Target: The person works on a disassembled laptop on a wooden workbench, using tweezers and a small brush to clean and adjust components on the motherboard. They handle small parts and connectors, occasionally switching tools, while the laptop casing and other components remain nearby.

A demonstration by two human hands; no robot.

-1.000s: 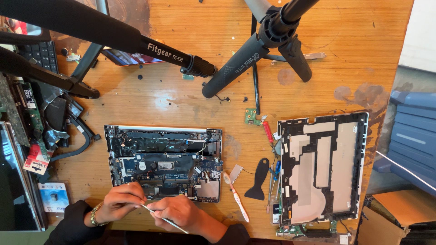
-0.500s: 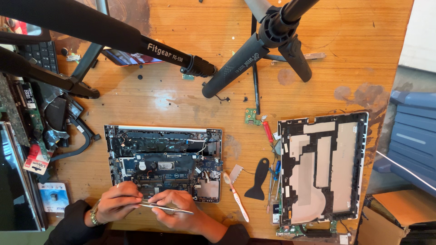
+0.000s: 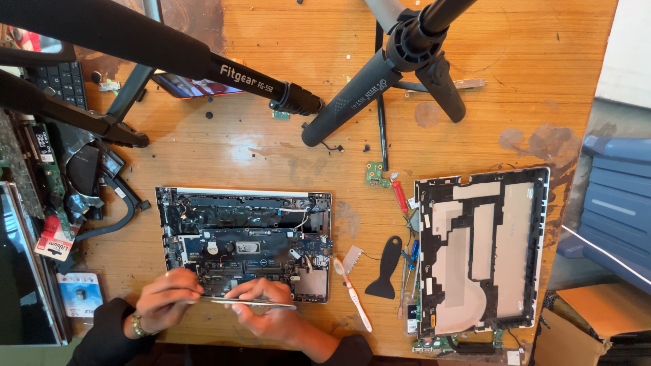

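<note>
- Tweezers (image 3: 247, 303), thin and metallic, lie level between both hands at the near edge of an opened laptop base (image 3: 245, 240), held just above its lower rim.
- Left hand (image 3: 166, 298) pinches the left end of the tool, fingers pressed together over it; a beaded bracelet (image 3: 137, 327) circles the wrist above a dark sleeve.
- Right hand (image 3: 268, 313) grips the tool's middle and right part, fingers curled close and covering the base's lower edge, so what lies beneath them cannot be told.
- Just right of the base rest a toothbrush (image 3: 352, 295), a black plastic pry tool (image 3: 386, 270) and a cluster of small screwdrivers (image 3: 409, 261).
- Farther right, the laptop's removed bottom cover (image 3: 481, 254) lies inner side up, with a small green circuit board (image 3: 375, 175) and a red-handled tool (image 3: 400, 196) near its upper left corner.
- Black tripod legs (image 3: 366, 102) stretch across the wooden table (image 3: 271, 156) above the base, blocking part of the far tabletop.
- At left sit cables, loose parts and a keyboard (image 3: 64, 81).
- Blue bin (image 3: 617, 196) and cardboard box (image 3: 583, 325) stand beside the table at right.
</note>
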